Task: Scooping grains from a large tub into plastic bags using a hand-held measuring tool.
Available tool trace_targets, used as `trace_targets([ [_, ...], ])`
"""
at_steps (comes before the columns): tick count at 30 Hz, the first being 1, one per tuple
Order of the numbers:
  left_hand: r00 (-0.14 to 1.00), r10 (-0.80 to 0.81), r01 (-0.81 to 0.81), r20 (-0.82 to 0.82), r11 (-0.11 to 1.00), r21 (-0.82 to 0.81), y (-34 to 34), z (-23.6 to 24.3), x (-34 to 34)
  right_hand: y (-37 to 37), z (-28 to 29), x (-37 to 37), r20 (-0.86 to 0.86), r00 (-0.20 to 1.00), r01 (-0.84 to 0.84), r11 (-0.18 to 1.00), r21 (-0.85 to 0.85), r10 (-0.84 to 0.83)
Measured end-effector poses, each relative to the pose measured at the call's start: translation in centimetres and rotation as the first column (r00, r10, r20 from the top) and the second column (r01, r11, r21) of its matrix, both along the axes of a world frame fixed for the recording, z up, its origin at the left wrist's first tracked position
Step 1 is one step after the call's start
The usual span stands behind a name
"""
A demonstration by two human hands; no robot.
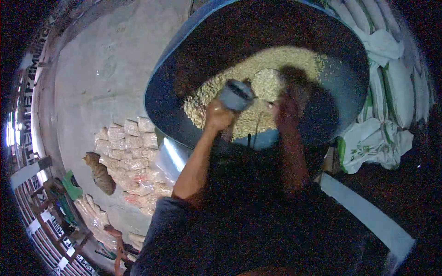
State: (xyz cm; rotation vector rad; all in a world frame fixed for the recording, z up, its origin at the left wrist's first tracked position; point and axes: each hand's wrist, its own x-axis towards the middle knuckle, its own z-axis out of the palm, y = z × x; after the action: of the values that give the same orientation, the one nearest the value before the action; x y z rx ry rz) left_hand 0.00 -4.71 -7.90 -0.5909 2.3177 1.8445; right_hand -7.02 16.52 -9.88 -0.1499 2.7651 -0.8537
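My left hand (218, 115) is closed on a grey scoop (235, 99), held over pale beans or grains (198, 108) in a large dark bowl-shaped tub (345, 92). My right hand (286, 110) is inside the tub to the right of the scoop, in shadow and blurred; its fingers are hard to make out. Just above and between the hands is a rounded pale mass of grain (267, 80), possibly in a bag; its edges are unclear.
Filled clear bags (126, 142) lie on the concrete floor (101, 55) beside a cat (102, 177). Another person's hand (112, 230) is at lower left, near long bags. White sacks (391, 92) are stacked right. A pale board (363, 211) lies lower right.
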Motion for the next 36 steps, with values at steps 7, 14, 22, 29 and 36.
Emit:
trace_targets([
  [7,0.898,-0.133,0.18,-0.419,0.981,0.074,4.7,-5.7,-4.2,-1.0,9.4,0.2,-0.706,0.629,-0.323,0.935,0.146,0.327],
  [14,0.879,-0.04,0.17,-0.475,0.957,0.235,5.3,-0.4,-6.0,-1.1,11.9,-1.7,-0.924,0.355,-0.283,0.958,0.04,0.144],
  [22,0.847,0.024,0.122,-0.531,0.964,0.238,2.9,5.6,-2.7,-1.3,9.5,-3.8,-0.846,0.513,-0.026,0.983,-0.183,-0.144],
  [29,0.923,0.07,0.035,-0.378,0.963,0.265,0.5,3.4,3.7,0.4,-11.6,-3.5,-0.238,0.923,0.164,0.87,-0.465,-0.301],
  [36,0.99,-0.018,0.023,-0.143,0.999,0.036,-2.1,-2.1,11.4,-10.7,-16.8,-1.7,0.324,0.907,0.191,0.42,-0.887,0.271],
])
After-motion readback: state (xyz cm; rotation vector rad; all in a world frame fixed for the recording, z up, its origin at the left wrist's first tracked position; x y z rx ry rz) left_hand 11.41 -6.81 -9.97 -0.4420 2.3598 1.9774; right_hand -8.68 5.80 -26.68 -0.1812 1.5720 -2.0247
